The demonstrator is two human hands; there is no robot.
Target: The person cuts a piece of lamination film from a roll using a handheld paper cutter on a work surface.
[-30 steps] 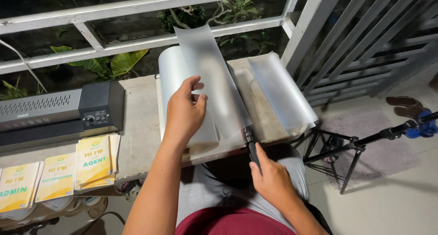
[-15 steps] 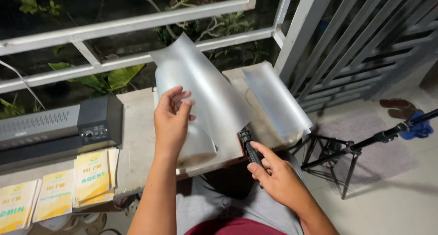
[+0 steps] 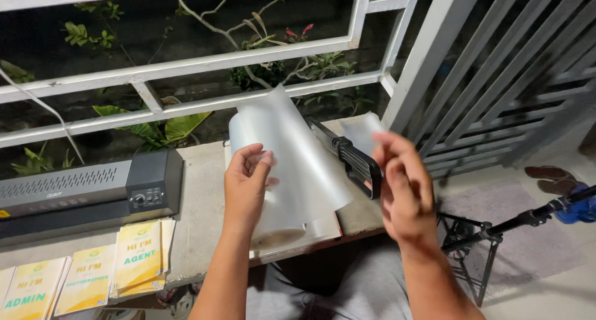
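Note:
My left hand (image 3: 245, 186) pinches the edge of a curled, translucent laminating sheet (image 3: 292, 162) and holds it up over the paper cutter's board (image 3: 323, 227) on the concrete ledge (image 3: 198, 202). The sheet's lower end rolls under against the board. The cutter's black handle (image 3: 358, 163) stands raised just right of the sheet. My right hand (image 3: 403, 189) is blurred, off the handle and close beside it, fingers apart with nothing seen in them. A smaller piece of clear film (image 3: 363, 129) shows behind its fingertips.
A grey and black laminator (image 3: 81, 193) sits at the left of the ledge, with yellow printed cards (image 3: 133, 258) lined up in front of it. White railing bars (image 3: 186, 65) run behind. A black tripod (image 3: 490, 236) and a slipper (image 3: 549, 177) stand on the floor at right.
My right hand let go of the cutter handle and rose to the right of it; the handle now stands raised. My left hand lifted the sheet higher and curled it more.

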